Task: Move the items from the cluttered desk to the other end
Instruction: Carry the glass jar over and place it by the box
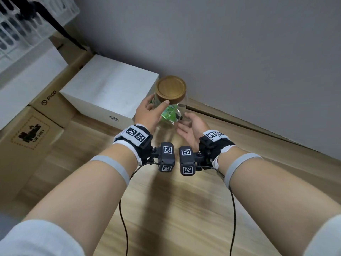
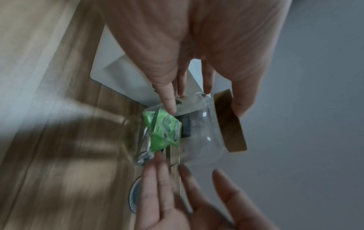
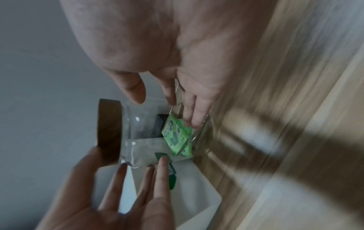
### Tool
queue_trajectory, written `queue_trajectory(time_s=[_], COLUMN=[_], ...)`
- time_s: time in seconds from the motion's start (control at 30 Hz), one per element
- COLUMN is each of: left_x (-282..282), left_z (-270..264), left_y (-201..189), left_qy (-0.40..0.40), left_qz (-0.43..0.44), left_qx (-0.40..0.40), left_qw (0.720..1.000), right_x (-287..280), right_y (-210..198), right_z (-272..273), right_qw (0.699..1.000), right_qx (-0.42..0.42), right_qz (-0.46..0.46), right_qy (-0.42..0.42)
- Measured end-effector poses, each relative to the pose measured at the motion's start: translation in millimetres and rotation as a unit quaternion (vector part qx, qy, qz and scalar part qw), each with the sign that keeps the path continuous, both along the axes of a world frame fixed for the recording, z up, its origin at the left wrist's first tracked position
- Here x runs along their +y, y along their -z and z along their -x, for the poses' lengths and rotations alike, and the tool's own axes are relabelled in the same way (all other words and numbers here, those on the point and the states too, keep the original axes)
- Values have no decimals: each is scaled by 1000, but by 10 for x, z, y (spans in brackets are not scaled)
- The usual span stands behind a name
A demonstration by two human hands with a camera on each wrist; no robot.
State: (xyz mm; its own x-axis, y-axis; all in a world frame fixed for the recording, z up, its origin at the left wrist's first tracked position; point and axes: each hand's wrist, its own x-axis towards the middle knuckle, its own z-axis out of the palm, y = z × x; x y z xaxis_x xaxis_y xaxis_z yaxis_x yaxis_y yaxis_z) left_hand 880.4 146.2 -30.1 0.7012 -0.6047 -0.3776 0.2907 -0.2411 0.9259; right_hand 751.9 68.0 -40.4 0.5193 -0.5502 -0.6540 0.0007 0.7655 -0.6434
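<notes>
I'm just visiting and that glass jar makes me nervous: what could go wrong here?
The glass jar stands near the white box and the wall, so a nudge might knock it. The left hand reaches near the wooden lid; lifting by the lid alone could let the jar drop. The right hand looks open, not yet gripping.

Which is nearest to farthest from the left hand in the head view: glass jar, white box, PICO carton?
1. Glass jar: under the left hand, at the fingers.
2. White box: just left of it.
3. PICO carton: far left, beyond the box.
</notes>
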Motion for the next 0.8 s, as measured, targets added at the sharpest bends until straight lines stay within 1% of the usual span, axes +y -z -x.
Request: queue_trajectory(time_s=[0.1,0.23,0.33,0.37,0.43,0.53,0.63,0.7,0.8], left_x=[-49,-165,-203,-175,-71,56,36,-48,-201], left_z=[-10,-7,57,107,267,581,1028,1462,2291], left_y=[23,-3,15,7,-61,-182,-377,-520,-692], left_qy=[8,40,16,15,30,83,124,158,214], left_qz=[10,-12,-59,-82,-121,-156,-150,-132,-120], left_qx=[7,44,48,46,68,100,100,95,66], left_qw=[1000,998,997,995,990,979,976,974,967], right_x=[8,58,110,129,151,124,97,103,138], right_y=[1,56,41,18,-52,-164,-282,-350,-451], right_z=[-18,63,227,326,587,1040,1546,1967,2753], right_qw=[999,994,994,994,993,989,988,989,989], right_qx=[14,45,55,65,85,111,118,110,96], right_qz=[22,50,44,46,51,69,86,93,109], right_qy=[-24,-82,-79,-71,-63,-64,-43,-24,0])
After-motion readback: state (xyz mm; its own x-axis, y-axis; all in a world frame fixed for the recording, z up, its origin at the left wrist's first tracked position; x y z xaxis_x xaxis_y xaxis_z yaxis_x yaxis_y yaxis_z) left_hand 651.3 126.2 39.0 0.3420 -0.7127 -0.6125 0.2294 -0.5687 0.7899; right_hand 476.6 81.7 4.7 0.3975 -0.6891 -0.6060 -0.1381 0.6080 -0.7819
